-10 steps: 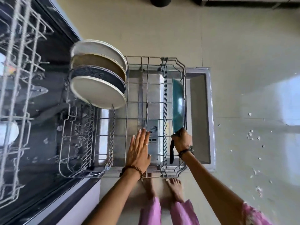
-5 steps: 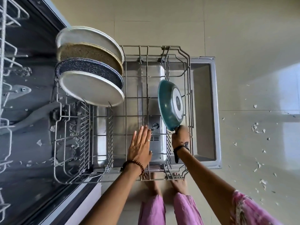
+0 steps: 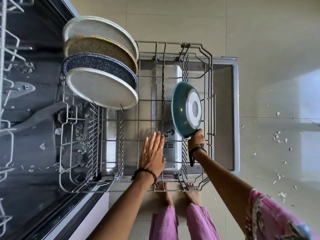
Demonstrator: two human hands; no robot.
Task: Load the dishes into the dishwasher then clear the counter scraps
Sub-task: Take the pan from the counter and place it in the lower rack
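The dishwasher's lower wire rack (image 3: 210,70) is pulled out over the open door (image 3: 225,108). Several plates (image 3: 102,90) stand on edge at its left side. My right hand (image 3: 196,140) grips the black handle of a teal frying pan (image 3: 181,110). The pan stands on edge inside the rack's right part, its white base facing right. My left hand (image 3: 153,153) hovers flat with straight fingers over the rack's middle, holding nothing.
The upper rack (image 3: 7,66) juts in at the far left above the dark tub floor (image 3: 34,135), which has bits of debris. White scraps (image 3: 277,137) litter the tiled floor on the right. My bare feet (image 3: 176,193) stand just in front of the rack.
My right hand lifted the pan from against the rack's right wall and swung it leftward, turning its white base into view. The left hand stayed nearly still.
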